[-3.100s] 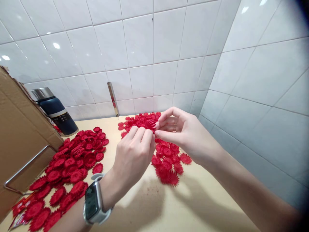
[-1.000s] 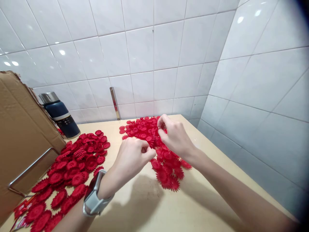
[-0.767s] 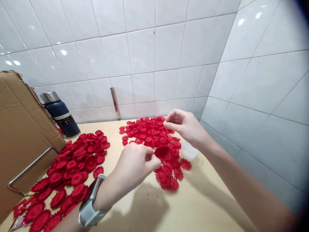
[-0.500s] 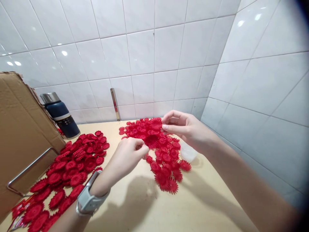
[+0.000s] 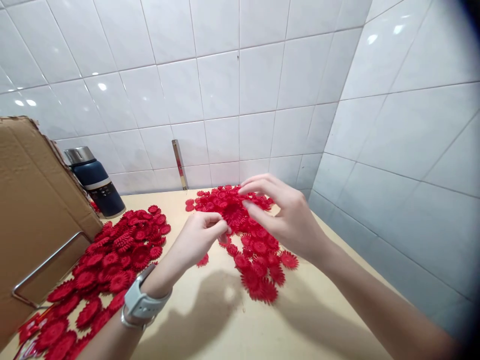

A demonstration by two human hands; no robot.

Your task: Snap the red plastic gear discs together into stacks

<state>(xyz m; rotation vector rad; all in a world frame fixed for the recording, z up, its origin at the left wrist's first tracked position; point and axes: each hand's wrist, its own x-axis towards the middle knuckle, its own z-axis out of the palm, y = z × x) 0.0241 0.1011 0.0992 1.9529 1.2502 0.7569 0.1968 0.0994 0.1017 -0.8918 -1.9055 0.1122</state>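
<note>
Two heaps of red toothed discs lie on the pale tabletop [image 5: 225,320] in the head view: a left heap [image 5: 112,255] spread near the cardboard box [image 5: 33,210], and a right heap [image 5: 251,235] nearer the tiled corner. Both hands meet above the right heap. The left hand [image 5: 197,237], with a grey watch [image 5: 144,302] on its wrist, has thumb and forefinger pinched together on a red disc [image 5: 232,217]; its grip is narrow and closed on that piece. The right hand [image 5: 285,215] reaches in from the right with its fingers [image 5: 255,187] curled over the same disc; whether that grip truly clamps it or only touches it, I cannot tell. The held disc sits just above the near edge of the right heap. A dark blue flask [image 5: 95,182] with a metal cap stands at the wall behind the box, well apart from the hands.
</note>
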